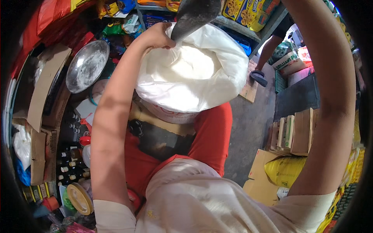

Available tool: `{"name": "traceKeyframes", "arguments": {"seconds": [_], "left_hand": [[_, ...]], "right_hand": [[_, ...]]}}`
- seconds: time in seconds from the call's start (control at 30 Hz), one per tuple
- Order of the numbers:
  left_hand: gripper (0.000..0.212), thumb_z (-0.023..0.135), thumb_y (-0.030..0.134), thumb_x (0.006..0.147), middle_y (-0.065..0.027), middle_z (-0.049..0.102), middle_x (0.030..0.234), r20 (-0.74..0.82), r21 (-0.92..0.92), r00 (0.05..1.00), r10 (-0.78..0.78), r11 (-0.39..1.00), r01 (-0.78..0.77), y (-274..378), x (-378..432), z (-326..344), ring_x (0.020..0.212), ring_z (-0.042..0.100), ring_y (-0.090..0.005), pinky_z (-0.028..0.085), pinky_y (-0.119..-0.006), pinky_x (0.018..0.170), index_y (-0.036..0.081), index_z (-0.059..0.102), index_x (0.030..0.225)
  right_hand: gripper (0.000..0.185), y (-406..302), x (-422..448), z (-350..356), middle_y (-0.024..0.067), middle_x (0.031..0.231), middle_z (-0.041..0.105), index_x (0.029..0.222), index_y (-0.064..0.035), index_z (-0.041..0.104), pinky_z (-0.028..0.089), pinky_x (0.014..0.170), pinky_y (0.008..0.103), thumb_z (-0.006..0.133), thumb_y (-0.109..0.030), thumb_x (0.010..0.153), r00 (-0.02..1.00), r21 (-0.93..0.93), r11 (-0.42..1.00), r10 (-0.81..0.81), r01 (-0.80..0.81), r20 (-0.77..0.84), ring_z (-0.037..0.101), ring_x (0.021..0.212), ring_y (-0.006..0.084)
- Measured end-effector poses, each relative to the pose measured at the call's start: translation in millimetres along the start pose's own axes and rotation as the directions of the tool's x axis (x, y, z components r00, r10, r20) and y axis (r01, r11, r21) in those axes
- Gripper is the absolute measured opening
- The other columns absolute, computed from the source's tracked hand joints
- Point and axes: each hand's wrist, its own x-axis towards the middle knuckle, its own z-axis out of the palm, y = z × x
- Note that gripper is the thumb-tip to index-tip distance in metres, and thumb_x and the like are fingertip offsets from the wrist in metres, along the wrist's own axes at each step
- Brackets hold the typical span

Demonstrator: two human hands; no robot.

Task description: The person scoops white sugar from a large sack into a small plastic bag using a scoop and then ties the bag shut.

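Note:
A large white sack (189,96), lined with thin plastic, stands between the person's knees with its mouth wide apart and white powder or fine grains (193,62) inside. My left hand (158,36) is at the sack's upper left rim, its fingers closed on thin whitish plastic; whether this is the sack's liner or a separate bag, I cannot tell. The tip of a dark, worn metal scoop (198,17) lies close beside the fingers, above the sack's mouth. My right hand is beyond the top edge of the view; only its forearm shows. The scoop's handle end is hidden.
A metal bowl (87,66) dusted white stands at left, near cardboard boxes (43,93) and dark bottles (71,169). Shelves with packaged snacks (247,13) are behind the sack. Another person's sandalled foot (258,78) is at upper right. Flattened cardboard (256,186) and a yellow bag (284,170) lie at right.

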Motion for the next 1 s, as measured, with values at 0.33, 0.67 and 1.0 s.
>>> {"name": "traceKeyframes", "arguments": {"seconds": [0.33,0.67,1.0], "left_hand": [[0.065,0.06,0.003,0.064,-0.0071,0.06,0.083,0.123,0.334,0.987,-0.103,0.941,0.057,-4.5,12.0,0.6,0.059,0.046,-0.0099,0.04,-0.023,0.055,-0.002,0.046,0.127],[0.042,0.051,0.001,0.078,-0.0074,0.061,0.097,-0.088,-0.17,0.994,0.063,0.982,-0.078,53.0,11.6,-53.7,0.08,0.058,-0.0138,0.047,-0.026,0.069,-0.002,0.051,0.12],[0.055,0.051,0.006,0.071,0.0,0.058,0.089,-0.107,-0.02,0.994,0.038,0.999,-0.04,23.6,-6.4,-69.0,0.061,0.038,-0.0066,0.034,-0.02,0.059,0.001,0.049,0.125]], "right_hand": [[0.044,-8.6,-10.9,13.5,0.0139,0.088,0.067,0.103,-0.0069,0.065,0.052,0.067,0.0355,0.076,-0.018,0.062,0.994,-0.053,0.998,0.019,-0.025,-0.11,0.065,0.078,0.0241],[0.019,-91.6,19.2,195.0,0.0154,0.087,0.067,0.082,-0.0049,0.069,0.052,0.066,0.0371,0.054,-0.011,0.071,0.971,0.211,0.971,0.152,-0.112,-0.185,0.066,0.078,0.0284],[0.05,-81.2,-6.5,257.0,0.0137,0.102,0.063,0.112,-0.0183,0.062,0.048,0.082,0.0402,0.072,-0.026,0.064,0.961,0.641,0.736,0.278,-0.219,0.009,0.061,0.095,0.0303]]}}
